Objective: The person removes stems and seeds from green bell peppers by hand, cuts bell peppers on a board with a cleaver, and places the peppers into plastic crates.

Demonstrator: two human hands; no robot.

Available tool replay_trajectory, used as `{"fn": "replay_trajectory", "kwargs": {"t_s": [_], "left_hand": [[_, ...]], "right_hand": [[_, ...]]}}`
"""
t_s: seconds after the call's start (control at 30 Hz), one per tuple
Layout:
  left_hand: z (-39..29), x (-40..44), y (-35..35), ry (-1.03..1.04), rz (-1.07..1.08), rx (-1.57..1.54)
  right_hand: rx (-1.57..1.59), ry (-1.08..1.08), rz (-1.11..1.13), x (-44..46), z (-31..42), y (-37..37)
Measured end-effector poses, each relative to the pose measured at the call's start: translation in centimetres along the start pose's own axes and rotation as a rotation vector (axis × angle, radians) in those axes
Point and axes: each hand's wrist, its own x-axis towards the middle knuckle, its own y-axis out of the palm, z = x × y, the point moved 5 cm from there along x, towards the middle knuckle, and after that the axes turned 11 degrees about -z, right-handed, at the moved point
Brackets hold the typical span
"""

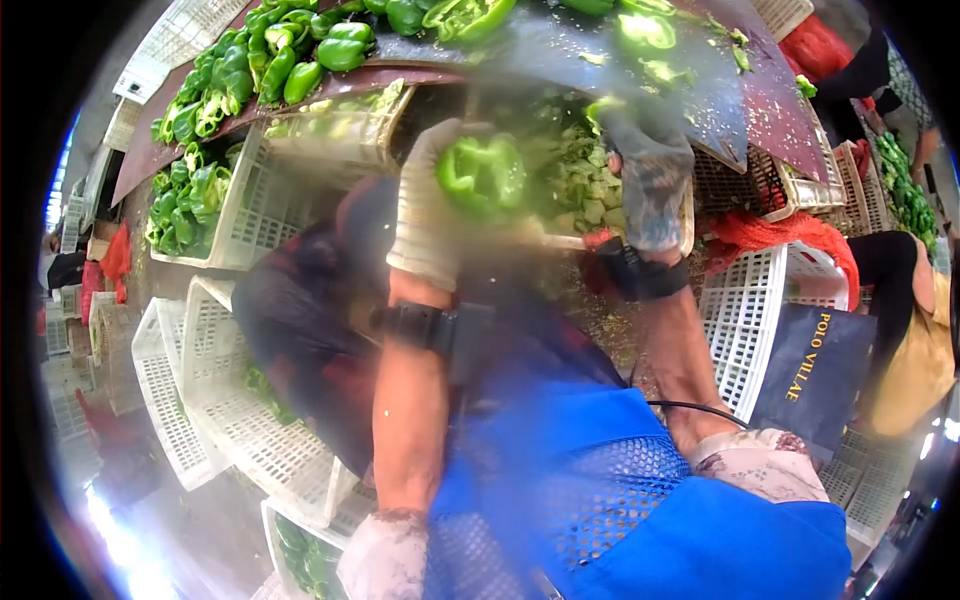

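My left hand (428, 205), in a whitish glove, is wrapped round a green bell pepper (482, 176). The pepper is cut open, and its hollow inside faces up toward me. My right hand (652, 180) wears a dirty grey glove and is closed, with a fingertip showing bare. A bit of green pepper (600, 112) shows by its knuckles; what the fingers grip is blurred. Under and between both hands stands a crate (565, 242) full of pale green pepper cores and scraps (590, 185).
Ahead, a seed-strewn dark board (560, 50) carries a heap of green peppers (345, 45). White crates (265, 420) stand at my left, one with peppers (185, 205). At right are another crate (745, 300), a red net bag (780, 240) and a seated person (905, 350).
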Motion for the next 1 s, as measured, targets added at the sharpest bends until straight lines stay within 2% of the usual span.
{"fn": "replay_trajectory", "kwargs": {"t_s": [0.07,0.1,0.17,0.23,0.27,0.3,0.33,0.4,0.47,0.57,0.6,0.63,0.67,0.7,0.73,0.77,0.8,0.83,0.87,0.9,0.93,1.0], "left_hand": [[-0.3,0.7,0.0,-0.006,0.053,-0.055],[-0.9,0.8,-0.6,0.134,0.036,0.048],[-2.5,-1.4,0.3,0.646,-0.137,0.296],[-2.8,-6.4,5.6,1.181,-0.304,0.629],[-1.5,-8.2,9.5,1.313,-0.132,1.127],[-0.8,-8.3,10.1,1.357,0.011,1.239],[-1.4,-6.6,9.0,1.277,0.050,1.151],[-4.5,-5.0,6.7,1.104,-0.021,0.751],[-5.9,-6.1,6.7,1.154,-0.157,0.671],[-3.7,-6.3,7.2,1.230,0.023,1.129],[-4.8,-7.1,6.6,1.112,-0.117,1.015],[-6.1,-8.7,5.7,0.986,-0.245,0.905],[-8.3,-10.4,4.1,1.034,-0.296,0.918],[-11.4,-12.3,1.8,1.086,-0.351,0.925],[-14.6,-15.0,-0.8,1.112,-0.410,0.959],[-19.2,-17.5,-4.5,1.247,-0.584,1.238],[-20.7,-21.2,-4.9,1.174,-0.788,1.317],[-26.6,-22.7,-13.0,1.095,-0.905,1.302],[-30.0,-25.4,-16.6,1.116,-1.150,1.502],[-30.6,-27.3,-18.4,1.048,-1.164,1.566],[-30.7,-28.9,-19.5,1.091,-1.112,1.645],[-33.7,-32.1,-26.9,0.874,-1.365,1.725]], "right_hand": [[-0.521,-0.455,0.109,2.3,-0.6,-2.4],[-1.084,-0.945,0.170,2.9,-1.7,-2.6],[-0.866,-0.763,0.156,0.9,0.3,-1.0],[-0.623,-0.663,0.125,-0.3,-0.4,0.3],[-0.546,-0.641,0.113,-0.5,-1.4,0.9],[-0.657,-0.629,0.114,-1.7,-2.0,2.1],[-0.760,-0.622,0.115,-2.3,-2.6,3.3],[-0.819,-0.600,0.152,0.6,-5.6,3.3],[-0.792,-0.530,0.141,2.1,-6.3,2.8],[-0.635,-0.654,0.209,-1.1,-3.8,7.3],[-0.604,-0.649,0.268,-2.1,-2.7,8.4],[-0.654,-0.486,0.368,-1.5,-0.3,8.2],[-0.717,-0.326,0.458,-1.1,2.0,7.8],[-1.199,-0.148,0.515,0.9,4.0,6.3],[-1.272,-0.192,0.431,4.1,2.1,3.6],[-1.320,-0.445,0.368,6.7,1.0,0.6],[-1.383,-0.712,0.260,9.1,0.0,-2.4],[-1.440,-0.955,0.113,11.4,-1.0,-5.5],[-1.465,-0.857,0.047,11.1,0.9,-5.5],[-1.489,-0.759,-0.018,10.8,3.0,-5.4],[-1.577,-0.799,0.012,10.8,2.9,-5.2],[-1.633,-0.892,0.206,11.1,2.8,-4.2]]}}
